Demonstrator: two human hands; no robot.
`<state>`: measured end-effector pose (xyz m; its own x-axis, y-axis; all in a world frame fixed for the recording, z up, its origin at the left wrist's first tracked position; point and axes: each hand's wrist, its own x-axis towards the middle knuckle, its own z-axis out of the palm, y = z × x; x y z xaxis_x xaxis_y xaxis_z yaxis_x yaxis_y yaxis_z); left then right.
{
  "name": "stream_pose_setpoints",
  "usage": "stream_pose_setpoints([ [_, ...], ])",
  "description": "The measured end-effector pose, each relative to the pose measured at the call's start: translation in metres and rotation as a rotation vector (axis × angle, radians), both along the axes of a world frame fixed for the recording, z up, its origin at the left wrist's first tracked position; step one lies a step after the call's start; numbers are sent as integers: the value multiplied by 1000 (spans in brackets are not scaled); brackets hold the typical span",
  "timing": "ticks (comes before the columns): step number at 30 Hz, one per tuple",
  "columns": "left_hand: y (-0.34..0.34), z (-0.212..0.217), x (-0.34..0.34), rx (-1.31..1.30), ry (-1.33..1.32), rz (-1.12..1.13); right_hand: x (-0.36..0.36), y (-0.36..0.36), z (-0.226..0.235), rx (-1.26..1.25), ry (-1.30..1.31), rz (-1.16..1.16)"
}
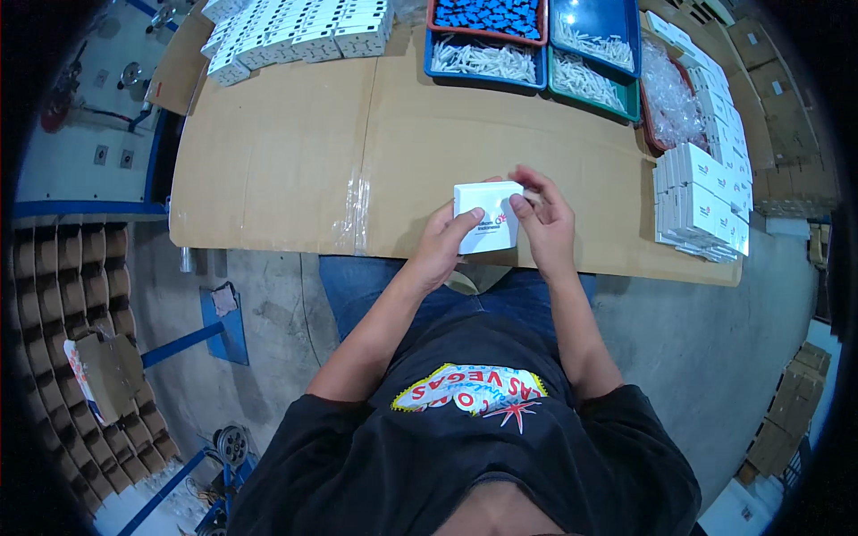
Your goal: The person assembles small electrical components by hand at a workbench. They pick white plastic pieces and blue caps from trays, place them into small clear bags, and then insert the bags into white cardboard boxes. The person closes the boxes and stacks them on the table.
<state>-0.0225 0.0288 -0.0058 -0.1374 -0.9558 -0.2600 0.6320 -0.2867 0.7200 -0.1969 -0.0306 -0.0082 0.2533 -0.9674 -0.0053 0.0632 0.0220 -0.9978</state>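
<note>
Both my left hand (440,243) and right hand (545,221) clasp the small white box (487,217) above the cardboard-covered table (286,152). Squeezing unevenly could crush a corner, or the box might slip off the table's near edge.

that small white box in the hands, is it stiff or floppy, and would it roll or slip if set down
The small white box looks fairly stiff: its edges stay straight while the left hand and right hand grip it. Its flat faces suggest it would sit still rather than roll on the cardboard-covered table. It is probably light, as fingertips alone seem to hold it.
</note>
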Motion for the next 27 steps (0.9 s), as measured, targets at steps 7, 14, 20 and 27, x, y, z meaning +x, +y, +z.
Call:
stream_pose_setpoints([
  [7, -3, -4, 3, -135, -226, 66, 4, 9, 15, 94, -143, 18],
  [14, -2, -2, 8, -156, -235, 45, 1, 7, 19, -20, -108, 62],
  [20, -3, -4, 6, -99, -213, 91, 4, 5, 15, 38, -76, 32],
  [27, -11, 7, 2, 56, 119, 268, 1, 7, 5, 214, -20, 106],
])
